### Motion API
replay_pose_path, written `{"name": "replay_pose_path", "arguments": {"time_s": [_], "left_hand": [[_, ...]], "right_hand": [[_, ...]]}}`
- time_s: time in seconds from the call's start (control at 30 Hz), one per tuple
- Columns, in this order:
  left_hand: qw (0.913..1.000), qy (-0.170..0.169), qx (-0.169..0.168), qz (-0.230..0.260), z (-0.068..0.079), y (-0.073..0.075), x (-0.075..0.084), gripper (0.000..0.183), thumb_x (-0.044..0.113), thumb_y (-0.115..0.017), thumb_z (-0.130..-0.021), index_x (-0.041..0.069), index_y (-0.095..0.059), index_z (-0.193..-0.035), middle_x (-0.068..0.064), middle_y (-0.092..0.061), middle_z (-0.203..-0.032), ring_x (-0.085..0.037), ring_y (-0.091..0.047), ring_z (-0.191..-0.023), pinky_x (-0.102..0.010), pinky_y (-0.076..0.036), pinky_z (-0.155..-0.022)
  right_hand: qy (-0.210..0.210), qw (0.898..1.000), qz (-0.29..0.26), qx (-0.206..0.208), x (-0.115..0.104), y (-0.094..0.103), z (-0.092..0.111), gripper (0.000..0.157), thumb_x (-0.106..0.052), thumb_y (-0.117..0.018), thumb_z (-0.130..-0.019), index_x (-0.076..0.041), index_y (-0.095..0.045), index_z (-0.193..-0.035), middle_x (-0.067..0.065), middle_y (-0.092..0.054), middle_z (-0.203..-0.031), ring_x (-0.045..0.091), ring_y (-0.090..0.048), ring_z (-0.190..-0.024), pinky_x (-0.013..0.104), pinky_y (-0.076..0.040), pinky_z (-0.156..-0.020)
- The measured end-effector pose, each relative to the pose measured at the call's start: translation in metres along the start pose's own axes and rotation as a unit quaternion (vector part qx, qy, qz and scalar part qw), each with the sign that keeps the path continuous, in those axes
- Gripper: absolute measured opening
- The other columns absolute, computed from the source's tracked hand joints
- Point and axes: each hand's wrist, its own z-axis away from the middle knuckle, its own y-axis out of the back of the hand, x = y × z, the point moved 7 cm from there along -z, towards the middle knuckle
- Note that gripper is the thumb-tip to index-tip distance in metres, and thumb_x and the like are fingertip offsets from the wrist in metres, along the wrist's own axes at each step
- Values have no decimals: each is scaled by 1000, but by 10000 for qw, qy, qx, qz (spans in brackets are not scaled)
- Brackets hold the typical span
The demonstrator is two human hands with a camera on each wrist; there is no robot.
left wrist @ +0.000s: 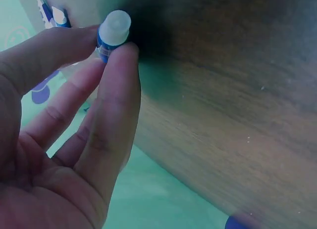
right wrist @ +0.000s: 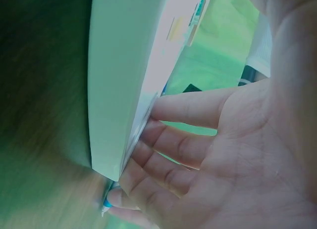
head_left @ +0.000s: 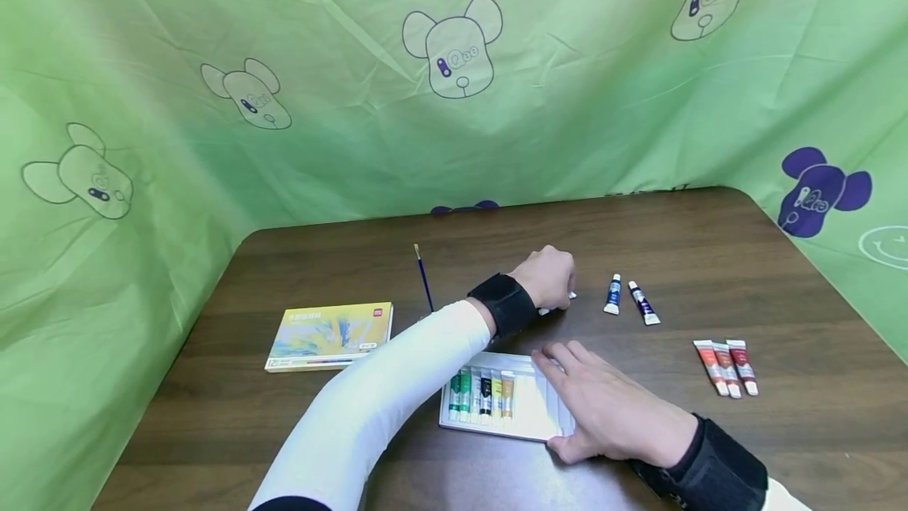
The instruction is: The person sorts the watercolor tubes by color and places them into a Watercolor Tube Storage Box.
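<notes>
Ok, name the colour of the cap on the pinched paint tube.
The cap is white; it shows best in the left wrist view.

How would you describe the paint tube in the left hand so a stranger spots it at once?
On the brown wood-grain table, look just beyond the white tray to the left hand. It pinches the blue paint tube with a white cap. The two blue tubes to its right lie on the table; this one alone is held, mostly hidden from the head camera.
</notes>
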Motion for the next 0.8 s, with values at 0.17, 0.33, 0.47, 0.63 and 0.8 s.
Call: {"name": "replay_pose_path", "arguments": {"time_s": [0.17,0.33,0.47,0.63,0.8], "left_hand": [[9995,90,105,268,10,2,-6,9,22,-81,-75,22,-71,-73,10,-64,-75,-9,-58,-65,-17,-45,-53],[9973,127,99,720,23,5,-13,7,22,-80,-78,20,-74,-75,11,-65,-75,-7,-58,-64,-15,-45,-53],[9937,169,102,1103,38,7,-17,4,20,-78,-81,17,-76,-81,11,-64,-76,-6,-58,-64,-15,-45,-54],[9898,143,152,1407,60,11,-18,4,18,-76,-82,15,-77,-85,10,-65,-78,-6,-58,-64,-15,-45,-55],[9876,212,196,1543,84,14,-15,5,19,-76,-84,16,-77,-87,11,-67,-78,-4,-58,-63,-15,-45,-55]], "right_hand": [[50,9999,59,63,-1,-1,0,96,-54,-78,-68,2,-49,-140,14,-51,-135,26,-47,-120,46,-44,-101],[31,10000,48,46,0,-1,0,96,-54,-77,-69,2,-48,-141,14,-50,-137,27,-47,-122,47,-43,-102],[126,9997,121,191,-1,0,0,95,-54,-78,-68,4,-49,-139,14,-51,-135,27,-48,-120,46,-44,-101],[231,9987,255,363,-1,1,0,95,-54,-78,-68,4,-50,-138,13,-52,-131,26,-48,-117,45,-44,-100],[329,9975,369,509,-3,3,1,96,-54,-78,-66,5,-51,-136,11,-53,-126,25,-49,-113,44,-44,-98]]}}
